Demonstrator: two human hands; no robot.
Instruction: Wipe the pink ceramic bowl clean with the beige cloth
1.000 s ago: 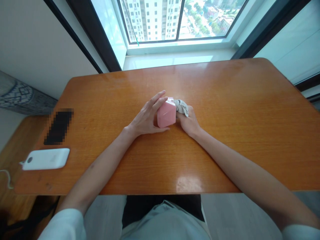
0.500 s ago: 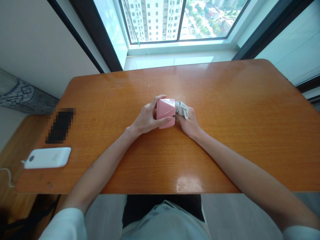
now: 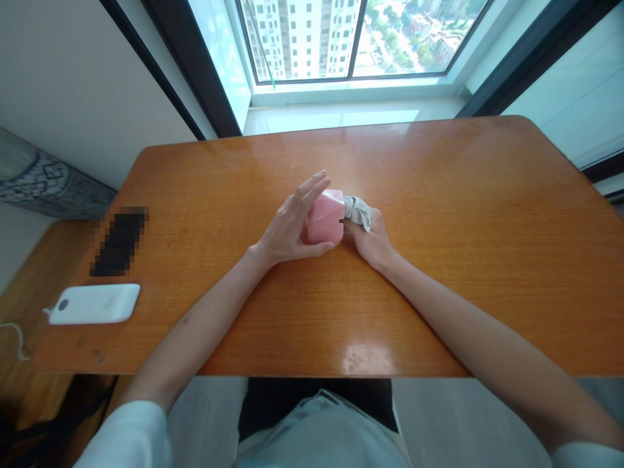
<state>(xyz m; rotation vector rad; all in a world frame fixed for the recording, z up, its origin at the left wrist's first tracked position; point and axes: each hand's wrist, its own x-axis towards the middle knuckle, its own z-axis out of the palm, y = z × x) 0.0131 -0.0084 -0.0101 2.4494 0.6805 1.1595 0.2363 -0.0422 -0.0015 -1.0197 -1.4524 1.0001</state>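
Note:
A glossy pink faceted container [image 3: 325,218] with a small notch in its right edge is near the middle of the table. My left hand [image 3: 296,224] curves around its left side, thumb below and fingers stretched out above; whether the palm touches it I cannot tell. On the other side, my right hand [image 3: 371,242] is closed on a bunched light grey cloth [image 3: 357,212], right against the container's right end. Some right fingertips are hidden behind the cloth and the container.
The brown wooden table [image 3: 463,260] stands before a window [image 3: 351,39]. Toward its left end lie a white device [image 3: 95,304] with a cable and a dark, pixelated flat object [image 3: 119,242]. A patterned fabric item [image 3: 53,179] is beyond the left edge.
My left fingers have straightened and lifted off the pink container, and the thumb has slid down to its lower edge. My right hand keeps its hold on the cloth.

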